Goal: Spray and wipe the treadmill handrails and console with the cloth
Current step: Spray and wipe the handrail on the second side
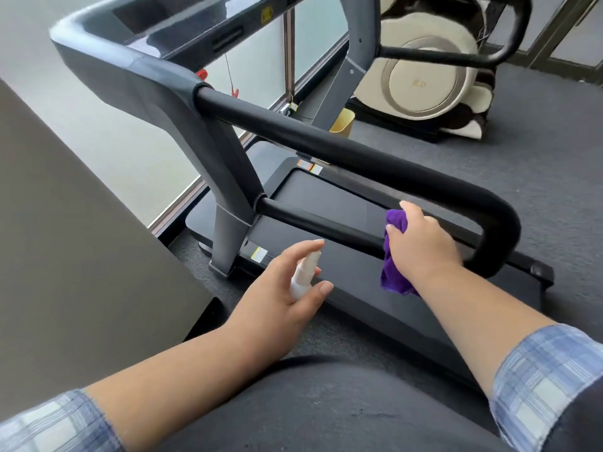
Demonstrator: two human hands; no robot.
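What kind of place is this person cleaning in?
Probably a small gym or home workout room: a grey treadmill with black foam handrails, a cream and gold massage chair beside it, and dark carpet flooring.

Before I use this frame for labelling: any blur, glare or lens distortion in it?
Head view: wide-angle bending curves the console and window frame; soft daylight, no hard shadows; faint sheen along the upper handrail; right hand, purple cloth, left hand and spray bottle read sharp.
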